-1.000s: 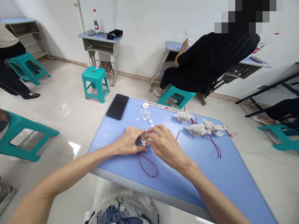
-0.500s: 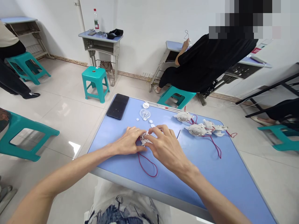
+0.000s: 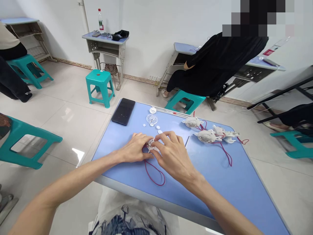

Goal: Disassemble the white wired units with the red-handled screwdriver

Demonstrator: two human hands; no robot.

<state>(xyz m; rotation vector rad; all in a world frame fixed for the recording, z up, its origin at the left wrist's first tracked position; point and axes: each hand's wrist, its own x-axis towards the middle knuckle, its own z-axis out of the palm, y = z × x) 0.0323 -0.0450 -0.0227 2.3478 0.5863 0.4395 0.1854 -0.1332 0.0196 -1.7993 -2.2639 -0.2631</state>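
Near the table's front left, my left hand (image 3: 137, 148) is closed around the side of a small white plastic mechanism (image 3: 151, 146). My right hand (image 3: 168, 151) reaches over it from the other side, its fingertips pressed on the same part. Both hands cover much of the mechanism, so its details are hidden. A red cord (image 3: 156, 183) loops out from under my hands onto the table. Just beyond lie small white discs (image 3: 159, 132), a clear plastic piece (image 3: 152, 119) and a round white wheel (image 3: 153, 110).
On the blue table (image 3: 210, 186), a black phone (image 3: 123, 112) lies at the far left. White assemblies with red cords (image 3: 206, 135) sit at the right, near a thin metal rod (image 3: 187, 142). Beyond the table a person in black (image 3: 227, 68) sits on a green stool.
My hands stay in place on the mechanism, with only slight finger movement. The person in black has lowered an arm that held up a bent wire. At left, another person's foot has shifted.
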